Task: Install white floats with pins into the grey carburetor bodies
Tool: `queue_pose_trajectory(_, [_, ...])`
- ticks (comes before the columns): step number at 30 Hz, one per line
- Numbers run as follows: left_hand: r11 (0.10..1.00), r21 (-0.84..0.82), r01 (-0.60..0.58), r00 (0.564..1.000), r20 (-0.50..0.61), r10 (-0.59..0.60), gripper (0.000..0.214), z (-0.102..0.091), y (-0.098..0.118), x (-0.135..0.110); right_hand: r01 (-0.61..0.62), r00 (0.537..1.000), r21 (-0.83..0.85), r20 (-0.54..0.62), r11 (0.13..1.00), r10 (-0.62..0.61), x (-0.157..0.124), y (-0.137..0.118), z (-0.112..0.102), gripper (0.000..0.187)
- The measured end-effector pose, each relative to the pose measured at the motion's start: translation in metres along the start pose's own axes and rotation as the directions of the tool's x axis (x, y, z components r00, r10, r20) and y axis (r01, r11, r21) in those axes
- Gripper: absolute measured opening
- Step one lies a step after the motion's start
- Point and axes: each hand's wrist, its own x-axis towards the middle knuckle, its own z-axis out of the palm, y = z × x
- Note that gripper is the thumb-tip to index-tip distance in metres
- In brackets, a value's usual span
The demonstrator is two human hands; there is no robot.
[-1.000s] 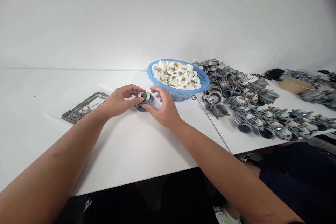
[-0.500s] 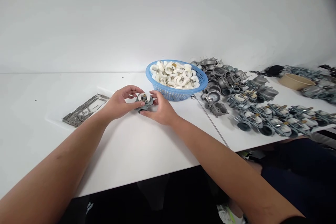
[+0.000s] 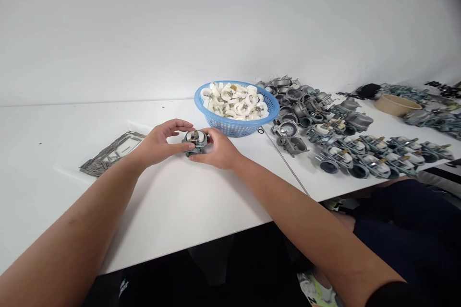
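the left hand (image 3: 156,143) and right hand (image 3: 220,149) are closing narrowly, holding the grey die-cast metal carburetor body (image 3: 194,144) together above the white table top (image 3: 201,211).

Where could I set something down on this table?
Bare white table lies before the left hand and right hand holding a carburetor, and left of the blue basket, behind the metal pins. Rightward, more carburetors crowd it.

The white table (image 3: 173,211) is carrying a blue plastic basket (image 3: 234,127) of white parts near its back edge, metal pins (image 3: 111,156) toward the left, and carburetor bodies (image 3: 329,165) spreading rightward, with a tan bowl (image 3: 396,105) standing near the back right corner.
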Motion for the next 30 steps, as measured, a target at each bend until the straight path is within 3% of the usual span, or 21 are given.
queue_pose_trajectory(6, [0.992,-0.122,0.043,0.99,0.14,-0.026,0.05,-0.007,-0.002,-0.001,-0.074,0.988,0.231,0.152,0.97,0.04,0.004,0.006,-0.005,0.074])
queue_pose_trajectory(9, [0.981,-0.184,0.066,0.99,0.138,-0.041,0.053,-0.007,-0.004,-0.001,-0.073,0.977,0.274,0.212,0.959,0.014,0.004,0.005,-0.009,0.074])
queue_pose_trajectory(30, [0.989,-0.127,0.075,0.989,0.138,-0.058,0.044,-0.006,0.003,-0.001,0.036,0.976,0.24,0.2,0.97,-0.086,0.004,0.011,-0.008,0.073])
